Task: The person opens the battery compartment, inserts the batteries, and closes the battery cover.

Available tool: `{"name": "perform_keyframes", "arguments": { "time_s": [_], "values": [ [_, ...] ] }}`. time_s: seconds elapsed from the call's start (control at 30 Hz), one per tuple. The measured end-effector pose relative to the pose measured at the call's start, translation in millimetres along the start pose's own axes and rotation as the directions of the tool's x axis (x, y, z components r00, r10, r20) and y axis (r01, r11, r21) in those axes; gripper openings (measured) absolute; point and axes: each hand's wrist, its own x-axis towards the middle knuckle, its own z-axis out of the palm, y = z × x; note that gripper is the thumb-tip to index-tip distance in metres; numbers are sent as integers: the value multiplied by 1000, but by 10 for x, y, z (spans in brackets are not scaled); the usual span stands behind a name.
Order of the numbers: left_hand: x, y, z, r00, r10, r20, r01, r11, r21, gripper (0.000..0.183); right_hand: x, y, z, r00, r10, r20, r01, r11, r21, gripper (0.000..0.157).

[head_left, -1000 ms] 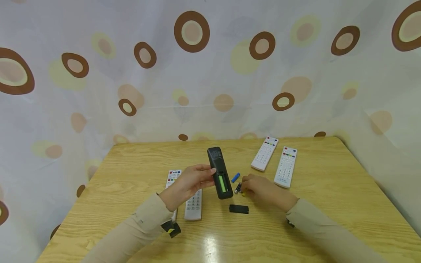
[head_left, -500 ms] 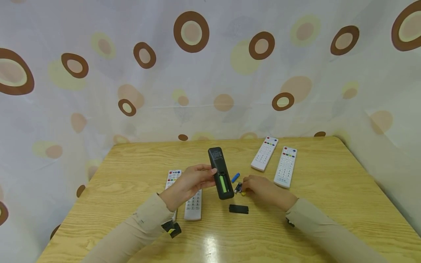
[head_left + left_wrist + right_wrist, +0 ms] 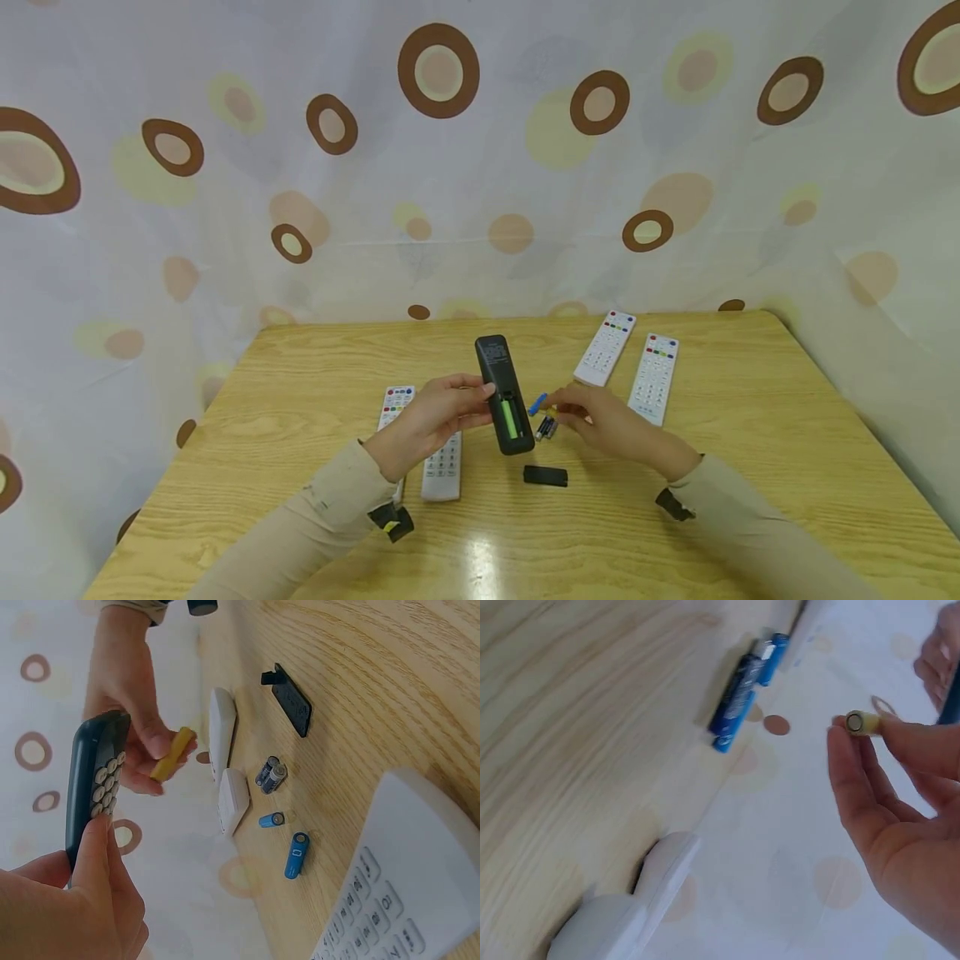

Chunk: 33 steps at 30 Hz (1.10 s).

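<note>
My left hand [image 3: 438, 417] grips a black remote control [image 3: 497, 367] above the table, its back turned up toward the head view. One green battery [image 3: 510, 419] sits in the uncovered battery compartment, with a bare slot beside it. Between thumb and fingers, my right hand [image 3: 611, 421] pinches a yellow battery [image 3: 171, 755], held just right of the remote. Below that hand lie two dark batteries [image 3: 271, 775] side by side and two blue batteries [image 3: 297, 855]. The black battery cover [image 3: 545, 476] rests on the table nearer to me.
Two white remotes lie by my left forearm, one of them a white remote [image 3: 441, 475] partly under the hand. Another white remote [image 3: 604, 348] and a second white remote [image 3: 654, 375] lie at the back right. A patterned cloth [image 3: 480, 167] hangs behind the wooden table [image 3: 337, 358].
My right hand has picked up the yellow battery from the table and risen slightly with it. The left hand and the black remote have hardly moved.
</note>
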Motion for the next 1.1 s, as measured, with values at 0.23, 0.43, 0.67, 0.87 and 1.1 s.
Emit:
{"name": "perform_keyframes", "arguments": {
  "time_s": [0.23,0.43,0.67,0.87,1.1],
  "values": [
    [11,2,17,1000,-6,-8,6,1000,10,38,66,-255,-60,968,102,-231,-12,931,364,20],
    [16,-4,44,999,-13,-31,14,999,30,35,106,-397,28,939,-9,-343,157,900,407,20],
    [-2,-4,70,1000,-6,-3,6,999,34,34,140,-476,140,931,-106,-350,172,972,163,25],
    [2,-3,82,1000,-6,-23,6,999,37,34,127,-452,173,933,-163,-320,178,984,19,32],
    [7,3,59,999,6,-37,-5,1000,26,38,51,-387,171,951,-240,-196,211,964,-160,80]
  ]
}}
